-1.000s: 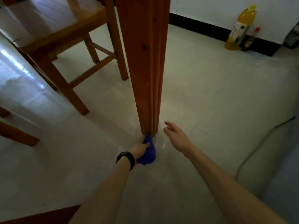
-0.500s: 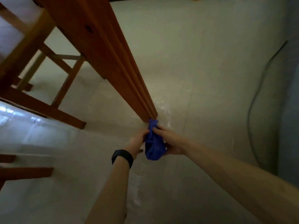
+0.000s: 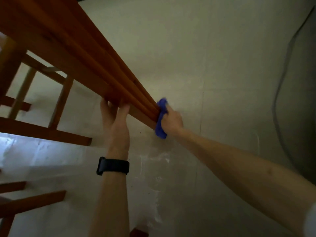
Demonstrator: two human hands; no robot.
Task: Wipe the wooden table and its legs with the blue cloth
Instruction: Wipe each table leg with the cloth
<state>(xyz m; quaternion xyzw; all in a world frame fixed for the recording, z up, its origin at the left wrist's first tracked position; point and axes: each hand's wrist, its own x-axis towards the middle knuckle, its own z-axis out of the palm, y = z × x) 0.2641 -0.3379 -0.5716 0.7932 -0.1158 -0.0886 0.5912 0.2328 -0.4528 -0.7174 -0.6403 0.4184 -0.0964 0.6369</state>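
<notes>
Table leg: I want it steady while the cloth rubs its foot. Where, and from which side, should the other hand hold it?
Hold the table leg on its lower shaft just above the blue cloth, coming from the left, opposite the right hand pressing the cloth. Its long flat faces let thumb and fingers clamp it, as the left hand does.

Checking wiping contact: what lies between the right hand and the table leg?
The blue cloth, gripped by the right hand against the table leg, in the head view.
</notes>
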